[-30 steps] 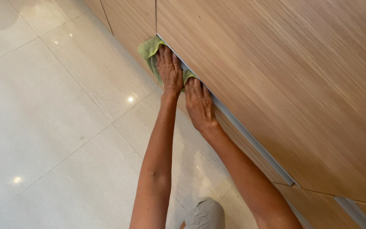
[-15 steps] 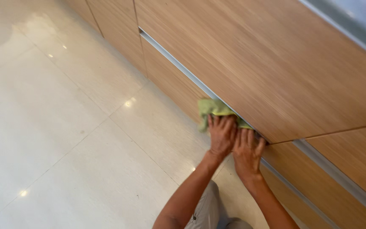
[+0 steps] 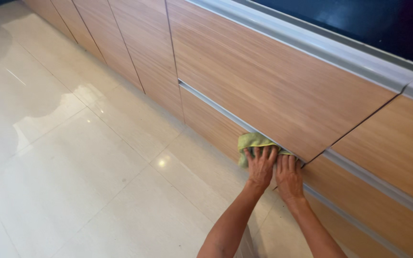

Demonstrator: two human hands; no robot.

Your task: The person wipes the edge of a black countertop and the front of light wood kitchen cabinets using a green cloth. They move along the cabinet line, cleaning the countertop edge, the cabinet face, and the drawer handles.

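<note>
Two bare hands press a green cloth [image 3: 250, 142] into the metal groove [image 3: 216, 109] between two wooden drawer fronts. The left hand [image 3: 261, 165] lies flat, fingers spread, on the cloth, pinning it against the lower drawer front [image 3: 211, 125]; it is not closed around the cloth. The right hand [image 3: 288, 175], touching the left at its 3 o'clock side, also lies flat with fingers extended, their tips on the cloth's edge. The upper drawer front [image 3: 283, 91] stands at 12 o'clock; the glossy tiled floor [image 3: 72, 162] spreads toward 9 o'clock.
</note>
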